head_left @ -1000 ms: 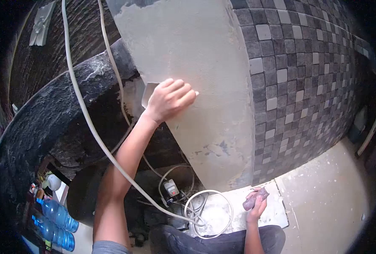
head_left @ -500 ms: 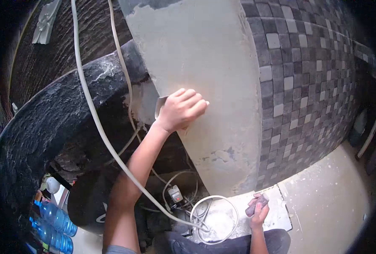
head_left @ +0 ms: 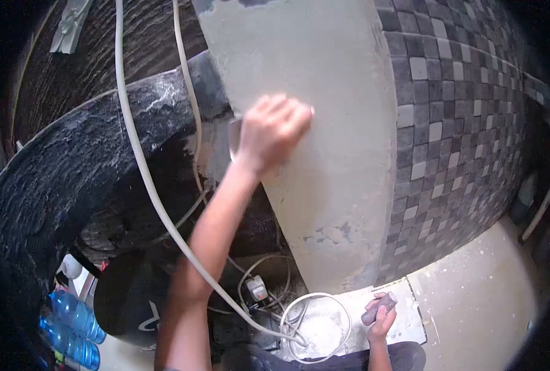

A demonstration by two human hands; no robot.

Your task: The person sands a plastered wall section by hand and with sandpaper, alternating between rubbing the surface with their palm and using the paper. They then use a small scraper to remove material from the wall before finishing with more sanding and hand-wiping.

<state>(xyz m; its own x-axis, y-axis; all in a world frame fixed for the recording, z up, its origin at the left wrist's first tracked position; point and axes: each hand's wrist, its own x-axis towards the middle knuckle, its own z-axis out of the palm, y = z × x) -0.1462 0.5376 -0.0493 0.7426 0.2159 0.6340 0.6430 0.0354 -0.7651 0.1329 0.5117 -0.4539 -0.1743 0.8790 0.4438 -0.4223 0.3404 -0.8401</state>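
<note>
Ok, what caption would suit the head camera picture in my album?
Left hand holding a flat piece at a pale wall strip, right hand gripping a purplish lump, mosaic tiles alongside.

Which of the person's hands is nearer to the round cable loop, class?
Right. The right hand is just to the right of the cable loop, apart from it; the left hand is farther off, up at the grey panel.

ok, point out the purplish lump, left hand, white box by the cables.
Purplish lump [head_left: 369, 317]: head view, its lower-left end.
Left hand [head_left: 274, 131]: head view, back of the hand.
White box [head_left: 256, 286]: head view, its face.
</note>
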